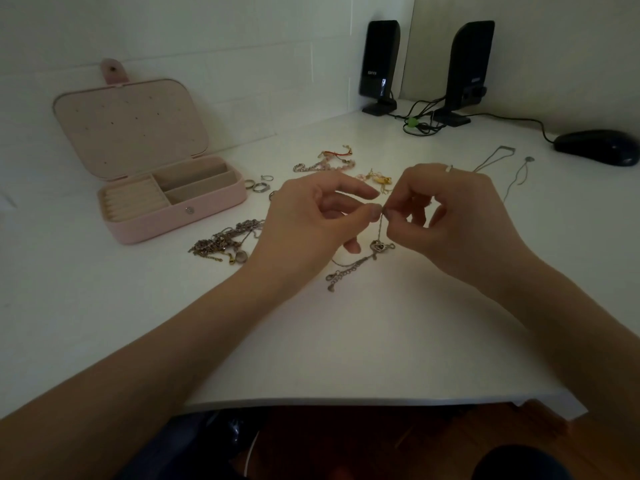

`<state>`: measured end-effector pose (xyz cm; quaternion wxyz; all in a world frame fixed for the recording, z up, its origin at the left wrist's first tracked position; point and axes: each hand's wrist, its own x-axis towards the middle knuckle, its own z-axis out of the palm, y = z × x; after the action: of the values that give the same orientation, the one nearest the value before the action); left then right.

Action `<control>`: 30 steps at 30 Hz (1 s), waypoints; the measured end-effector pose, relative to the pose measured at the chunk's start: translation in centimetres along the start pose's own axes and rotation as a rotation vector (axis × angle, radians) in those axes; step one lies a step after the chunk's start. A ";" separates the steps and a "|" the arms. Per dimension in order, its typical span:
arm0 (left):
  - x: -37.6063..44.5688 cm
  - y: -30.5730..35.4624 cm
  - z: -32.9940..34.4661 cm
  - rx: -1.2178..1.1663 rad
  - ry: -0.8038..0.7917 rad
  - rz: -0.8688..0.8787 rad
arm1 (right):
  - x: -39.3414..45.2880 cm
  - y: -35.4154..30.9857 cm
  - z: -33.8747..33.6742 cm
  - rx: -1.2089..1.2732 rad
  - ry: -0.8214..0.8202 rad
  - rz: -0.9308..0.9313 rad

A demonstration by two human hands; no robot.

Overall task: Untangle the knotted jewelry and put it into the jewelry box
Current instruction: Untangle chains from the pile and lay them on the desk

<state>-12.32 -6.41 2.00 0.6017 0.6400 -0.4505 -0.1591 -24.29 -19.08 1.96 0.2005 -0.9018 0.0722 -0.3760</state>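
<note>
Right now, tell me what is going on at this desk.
A person is working on a thin silver chain, pinching it between the left hand and the right hand just above the white desk. Its heart pendant and clasp end hang down to the surface. The pink jewelry box stands open on the left, its compartments looking empty. A tangled pile of chains, some rings and bracelets lie loose on the desk.

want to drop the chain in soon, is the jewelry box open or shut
Open: the jewelry box has its lid tipped back, and the compartments look empty.
</note>
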 end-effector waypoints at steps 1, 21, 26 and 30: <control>0.0 -0.1 0.0 0.033 -0.001 0.013 | 0.0 0.0 0.0 0.008 -0.002 -0.002; -0.1 -0.7 0.4 0.219 0.017 0.140 | -0.2 0.0 1.1 -0.114 -0.016 -0.115; -0.1 -0.6 0.3 0.212 0.004 0.143 | -0.1 -0.1 1.2 -0.069 -0.020 -0.079; -0.1 -0.6 0.3 0.213 -0.005 0.123 | -0.1 -0.1 1.1 -0.064 -0.032 -0.068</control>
<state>-12.32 -6.61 1.32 0.5379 0.6709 -0.5050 -0.0748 -23.59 -18.59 1.25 0.1598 -0.9156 0.0502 -0.3656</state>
